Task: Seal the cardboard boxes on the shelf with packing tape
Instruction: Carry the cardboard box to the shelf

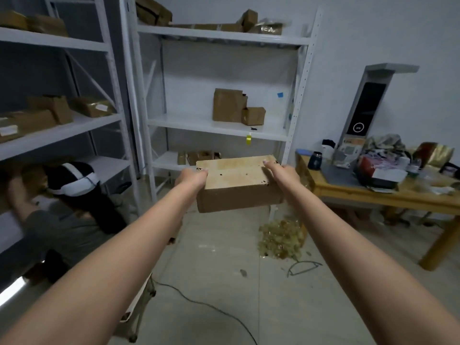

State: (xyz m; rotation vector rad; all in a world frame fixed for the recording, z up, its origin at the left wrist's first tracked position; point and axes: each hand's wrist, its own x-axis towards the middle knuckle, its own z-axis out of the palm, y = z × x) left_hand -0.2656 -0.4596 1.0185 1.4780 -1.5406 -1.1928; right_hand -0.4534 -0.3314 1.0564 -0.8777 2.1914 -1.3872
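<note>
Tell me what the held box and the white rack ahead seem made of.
The box: brown cardboard, matte sides; its top looks glossy and yellowish, probably taped. The rack: likely painted metal, smooth white finish, punched holes along its uprights.

Dim, flat indoor light fills the storeroom, turning the white wall [373, 33] grey-blue. The left shelving [62, 135] sinks into shadow, broken by 1 bright glint [15, 287] at the frame's lower left edge. The cardboard box [236, 175] carries a pale sheen on top. Wide-angle distortion bows the shelf uprights [302, 78] and stretches the forearms [112, 282]; detail is soft throughout.
</note>
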